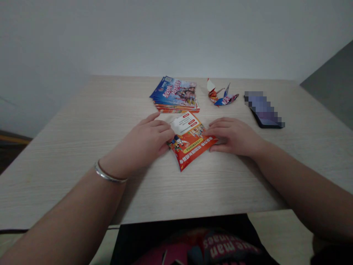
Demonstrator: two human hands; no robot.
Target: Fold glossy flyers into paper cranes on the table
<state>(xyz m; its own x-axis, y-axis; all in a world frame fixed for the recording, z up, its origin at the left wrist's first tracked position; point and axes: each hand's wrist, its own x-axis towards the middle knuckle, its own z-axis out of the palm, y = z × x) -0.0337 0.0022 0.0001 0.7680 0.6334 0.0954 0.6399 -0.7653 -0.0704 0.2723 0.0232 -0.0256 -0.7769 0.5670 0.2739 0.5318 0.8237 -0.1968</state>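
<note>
A printed sheet of paper [193, 147], orange-red with a white text area, lies on the table between my hands with one corner pointing toward me. My left hand [150, 136], a silver bangle at its wrist, grips the sheet's left edge, its thumb partly hidden underneath. At the right corner, the fingers of my right hand [231, 136] close on the paper, thumb below and fingers above. Just behind the sheet sits a stack of printed leaflets [176, 94], blue on top with orange edges lower down.
Two folded paper cranes, an orange one [213, 95] and a blue one [226, 99], stand right of the stack. Farther right lies a phone [263, 110], its screen blurred out. The pale wooden table [82, 110] meets a wall behind.
</note>
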